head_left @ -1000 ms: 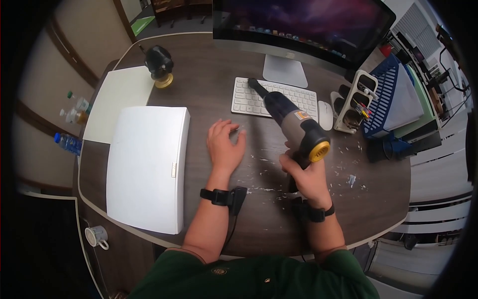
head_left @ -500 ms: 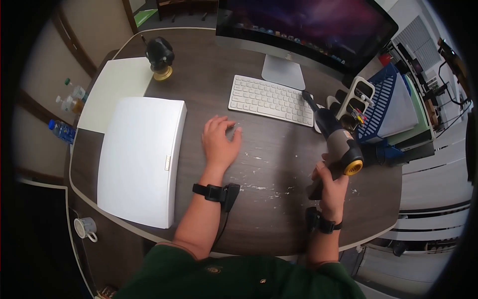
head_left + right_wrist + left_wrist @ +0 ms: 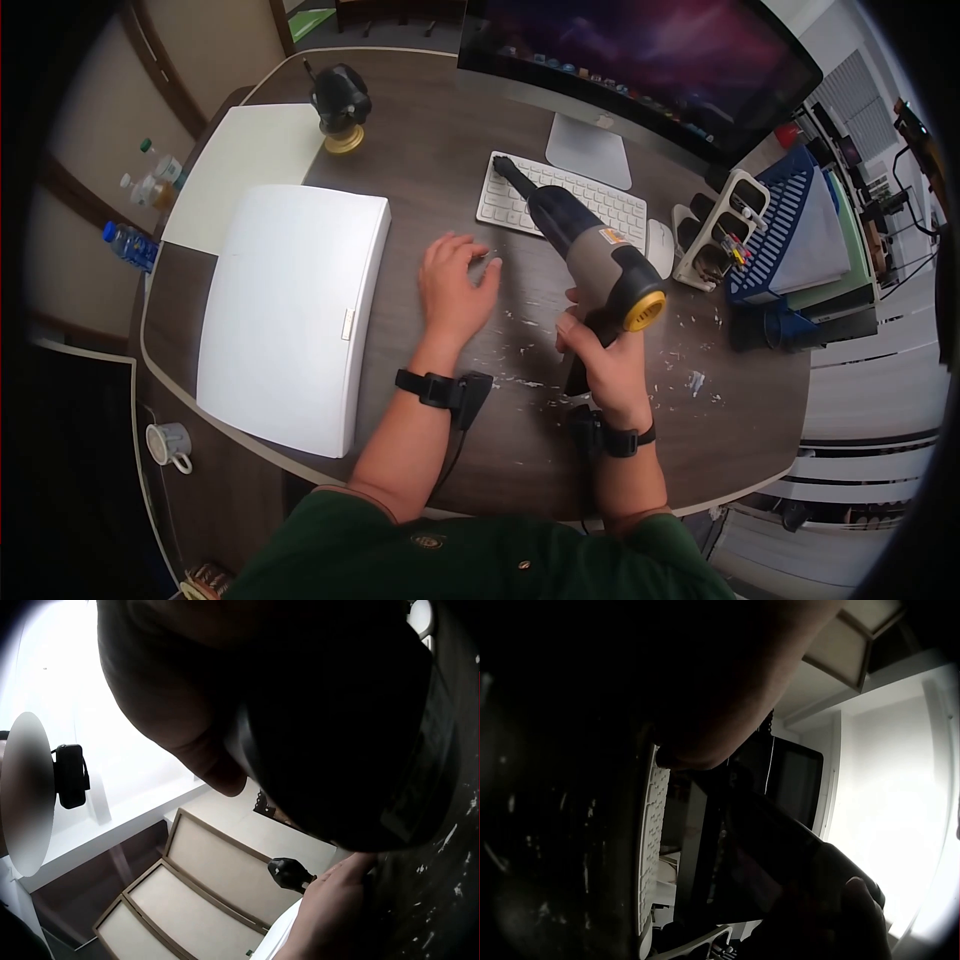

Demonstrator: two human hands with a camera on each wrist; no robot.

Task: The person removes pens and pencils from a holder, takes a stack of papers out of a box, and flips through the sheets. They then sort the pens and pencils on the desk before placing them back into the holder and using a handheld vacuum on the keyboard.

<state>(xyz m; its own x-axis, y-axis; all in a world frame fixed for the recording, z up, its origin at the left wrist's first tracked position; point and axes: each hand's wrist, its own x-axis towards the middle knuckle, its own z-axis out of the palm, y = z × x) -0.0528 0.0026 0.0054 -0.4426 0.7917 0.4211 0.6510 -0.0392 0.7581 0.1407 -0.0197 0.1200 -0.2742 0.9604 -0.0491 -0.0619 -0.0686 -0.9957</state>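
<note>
My right hand (image 3: 612,368) grips the handle of a handheld vacuum cleaner (image 3: 590,240), grey and black with a yellow vent at its rear. The black brush nozzle (image 3: 512,175) of the vacuum lies over the left end of the white keyboard (image 3: 575,195). On the desk, left of the vacuum, my left hand (image 3: 455,290) rests with loosely bent fingers and holds nothing. In the right wrist view the dark vacuum body (image 3: 337,727) fills much of the picture, with the left hand behind it.
A white box (image 3: 290,320) lies left of my left hand. Behind the keyboard stands a monitor (image 3: 640,60). To the right are a mouse (image 3: 658,248), a pen organizer (image 3: 722,225) and a blue file rack (image 3: 775,230). A black object on a yellow base (image 3: 342,105) stands at the back left.
The vacuum swept right along the keyboard to its right end, then came back to the left end in my right hand. My left hand stayed on the desk.
</note>
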